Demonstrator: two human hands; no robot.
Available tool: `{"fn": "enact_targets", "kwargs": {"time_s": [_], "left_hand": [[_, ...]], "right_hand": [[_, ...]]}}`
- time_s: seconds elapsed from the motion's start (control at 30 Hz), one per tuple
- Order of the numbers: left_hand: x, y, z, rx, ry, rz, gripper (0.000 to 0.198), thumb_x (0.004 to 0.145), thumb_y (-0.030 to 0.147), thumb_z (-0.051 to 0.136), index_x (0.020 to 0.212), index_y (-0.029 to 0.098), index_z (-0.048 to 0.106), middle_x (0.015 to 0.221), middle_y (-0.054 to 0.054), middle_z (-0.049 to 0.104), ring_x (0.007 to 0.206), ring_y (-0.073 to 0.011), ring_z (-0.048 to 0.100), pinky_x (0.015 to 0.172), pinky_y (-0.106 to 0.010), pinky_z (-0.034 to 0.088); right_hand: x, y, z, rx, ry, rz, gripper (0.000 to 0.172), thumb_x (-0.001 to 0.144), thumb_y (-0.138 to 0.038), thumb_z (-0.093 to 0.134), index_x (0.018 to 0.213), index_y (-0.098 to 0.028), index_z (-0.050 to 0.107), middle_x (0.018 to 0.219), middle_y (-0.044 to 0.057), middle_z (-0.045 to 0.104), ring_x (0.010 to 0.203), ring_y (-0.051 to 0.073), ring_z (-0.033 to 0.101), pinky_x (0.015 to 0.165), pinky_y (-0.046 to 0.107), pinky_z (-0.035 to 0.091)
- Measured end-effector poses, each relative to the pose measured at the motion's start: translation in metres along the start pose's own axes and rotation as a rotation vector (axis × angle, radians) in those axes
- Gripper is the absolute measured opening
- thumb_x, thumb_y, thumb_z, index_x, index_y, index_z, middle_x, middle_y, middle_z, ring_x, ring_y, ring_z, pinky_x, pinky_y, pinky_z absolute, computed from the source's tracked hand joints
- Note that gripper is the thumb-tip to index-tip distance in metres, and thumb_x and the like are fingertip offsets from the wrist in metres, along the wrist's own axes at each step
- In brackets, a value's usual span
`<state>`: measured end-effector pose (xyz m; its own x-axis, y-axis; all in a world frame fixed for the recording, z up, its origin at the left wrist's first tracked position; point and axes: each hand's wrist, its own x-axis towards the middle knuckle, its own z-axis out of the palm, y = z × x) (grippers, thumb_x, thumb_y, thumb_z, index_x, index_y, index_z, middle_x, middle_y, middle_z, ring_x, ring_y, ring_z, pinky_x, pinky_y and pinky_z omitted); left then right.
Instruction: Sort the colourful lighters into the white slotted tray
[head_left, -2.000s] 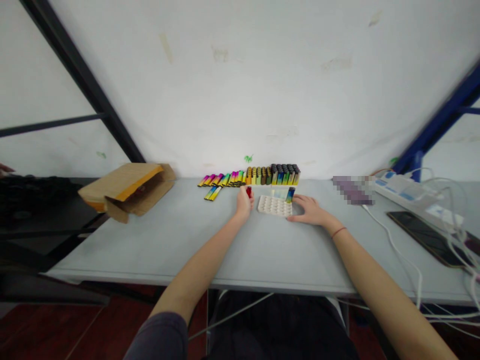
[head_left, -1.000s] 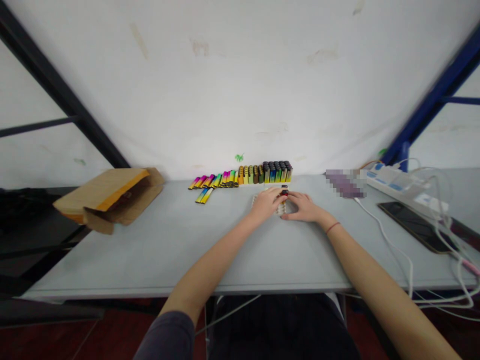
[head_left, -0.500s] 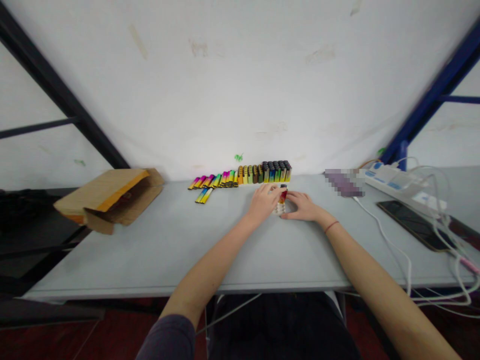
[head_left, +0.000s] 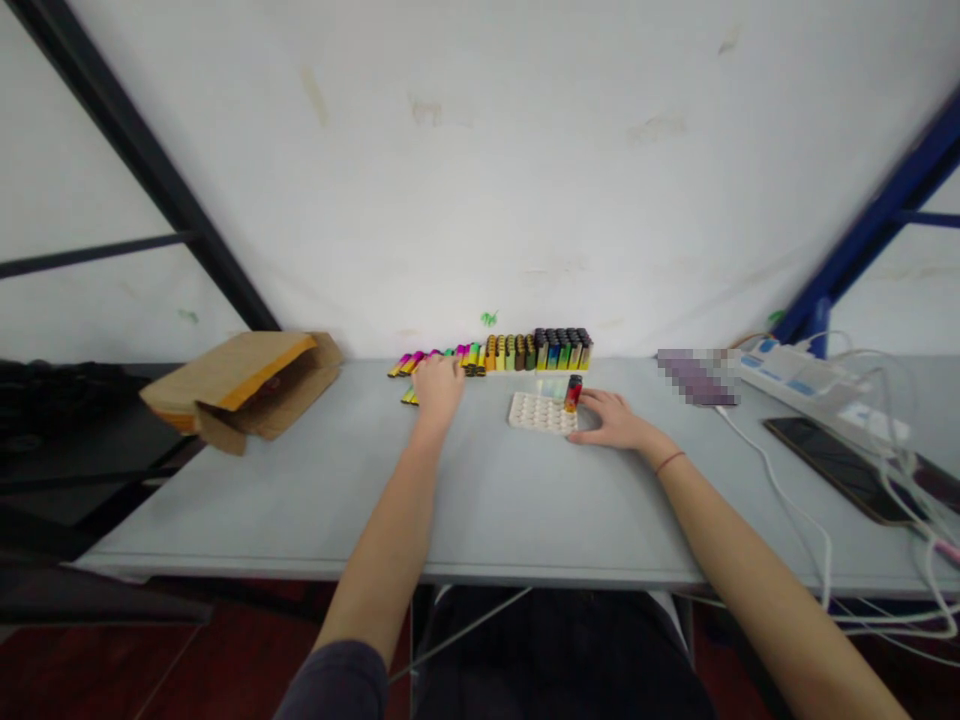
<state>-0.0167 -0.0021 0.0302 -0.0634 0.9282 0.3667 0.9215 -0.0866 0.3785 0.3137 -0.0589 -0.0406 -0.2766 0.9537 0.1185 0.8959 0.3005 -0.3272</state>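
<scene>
A white tray with rows of round holes [head_left: 541, 414] lies on the table in front of me. One red lighter with a black top [head_left: 573, 394] stands upright in its far right corner. My right hand [head_left: 616, 420] is at the tray's right end, with the thumb at the near corner and the fingers by the far one, gripping it from the side. To the left, my left hand [head_left: 438, 385] reaches over a group of colourful lighters lying flat [head_left: 405, 364]. Its fingertips are hidden behind the hand, so whether it holds one of them does not show.
Upright lighters [head_left: 562, 350] stand in rows near the wall, beside yellowish ones [head_left: 510, 352]. An open cardboard box [head_left: 240, 385] lies at the left. On the right are a power strip [head_left: 817, 385], a dark phone [head_left: 840, 468], a pixelated purple item [head_left: 697, 377] and white cables [head_left: 795, 500].
My left hand has let go of the red lighter and moved left to the lying lighters, uncovering the tray. My right hand stays at the tray's right end. The view has shifted slightly.
</scene>
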Motion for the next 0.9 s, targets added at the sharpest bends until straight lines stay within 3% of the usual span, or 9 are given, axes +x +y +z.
{"fn": "enact_targets", "kwargs": {"time_s": [0.07,0.17,0.27,0.33,0.47,0.57,0.63,0.73,0.9], "left_hand": [[0.006,-0.028,-0.007,0.024,0.005,-0.095,0.032,0.097,0.019,0.052,0.114,0.016,0.078,0.129,-0.026,0.066,0.131,-0.0443,0.054,0.103,-0.064,0.042],[0.013,-0.062,-0.002,-0.013,-0.032,-0.249,0.021,0.092,0.021,0.059,0.096,0.02,0.079,0.125,-0.026,0.067,0.131,-0.0464,0.052,0.103,-0.07,0.038],[0.019,-0.079,0.011,-0.113,-0.027,-0.234,0.006,0.082,0.027,0.072,0.079,0.023,0.075,0.111,-0.021,0.07,0.13,-0.0463,0.052,0.102,-0.074,0.037],[0.023,-0.08,0.019,-0.167,-0.045,-0.196,0.011,0.073,0.028,0.079,0.069,0.023,0.07,0.097,-0.016,0.071,0.126,-0.0455,0.054,0.101,-0.073,0.038],[0.023,-0.067,0.024,-0.334,-0.111,-0.136,0.024,0.06,0.019,0.082,0.058,0.022,0.058,0.066,-0.005,0.06,0.111,-0.0411,0.062,0.099,-0.063,0.042],[0.018,-0.051,0.022,-0.391,-0.235,-0.164,0.031,0.057,0.008,0.078,0.052,0.023,0.052,0.056,-0.001,0.049,0.101,-0.0379,0.066,0.096,-0.05,0.044],[0.014,-0.04,0.02,-0.455,-0.305,-0.128,0.034,0.062,0.006,0.074,0.049,0.024,0.048,0.055,-0.001,0.047,0.093,-0.0332,0.066,0.09,-0.04,0.046],[0.01,-0.021,0.021,-0.629,-0.304,-0.093,0.025,0.074,0.013,0.07,0.059,0.024,0.053,0.063,-0.001,0.056,0.081,-0.024,0.063,0.079,-0.031,0.046],[-0.002,0.015,0.028,-1.168,-0.394,-0.273,0.016,0.087,0.026,0.068,0.084,0.022,0.052,0.067,0.002,0.061,0.063,-0.0126,0.058,0.065,-0.023,0.045]], "right_hand": [[0.0,-0.001,-0.001,0.003,-0.01,0.0,0.089,0.078,-0.073,0.072,0.149,-0.022,0.058,0.16,0.019,0.051,0.147,0.043,0.045,0.123,0.062,0.029],[0.001,-0.001,-0.001,0.007,-0.018,-0.006,0.09,0.079,-0.073,0.072,0.15,-0.02,0.056,0.16,0.02,0.05,0.149,0.043,0.043,0.124,0.063,0.027],[0.001,0.0,-0.001,0.009,-0.015,-0.007,0.091,0.078,-0.073,0.072,0.15,-0.019,0.056,0.16,0.021,0.05,0.148,0.044,0.044,0.123,0.063,0.027],[0.001,0.001,0.0,0.009,-0.012,-0.013,0.091,0.078,-0.073,0.072,0.15,-0.019,0.057,0.159,0.021,0.051,0.147,0.044,0.045,0.123,0.063,0.028],[0.001,0.003,0.001,0.012,-0.002,-0.023,0.088,0.079,-0.073,0.072,0.149,-0.022,0.057,0.158,0.02,0.053,0.146,0.044,0.046,0.122,0.064,0.029],[0.001,0.003,0.001,0.01,-0.001,-0.012,0.088,0.079,-0.073,0.073,0.149,-0.023,0.057,0.158,0.018,0.052,0.147,0.043,0.046,0.123,0.063,0.028],[0.001,0.003,0.001,0.009,-0.003,-0.013,0.088,0.079,-0.073,0.073,0.15,-0.023,0.057,0.158,0.018,0.052,0.147,0.043,0.046,0.123,0.062,0.028],[0.002,0.003,0.001,0.007,0.001,-0.022,0.09,0.078,-0.072,0.074,0.15,-0.022,0.057,0.158,0.018,0.053,0.146,0.042,0.046,0.123,0.06,0.029],[0.001,0.005,0.002,0.013,0.008,-0.027,0.089,0.079,-0.073,0.073,0.15,-0.022,0.056,0.159,0.018,0.052,0.147,0.042,0.046,0.124,0.06,0.029]]}}
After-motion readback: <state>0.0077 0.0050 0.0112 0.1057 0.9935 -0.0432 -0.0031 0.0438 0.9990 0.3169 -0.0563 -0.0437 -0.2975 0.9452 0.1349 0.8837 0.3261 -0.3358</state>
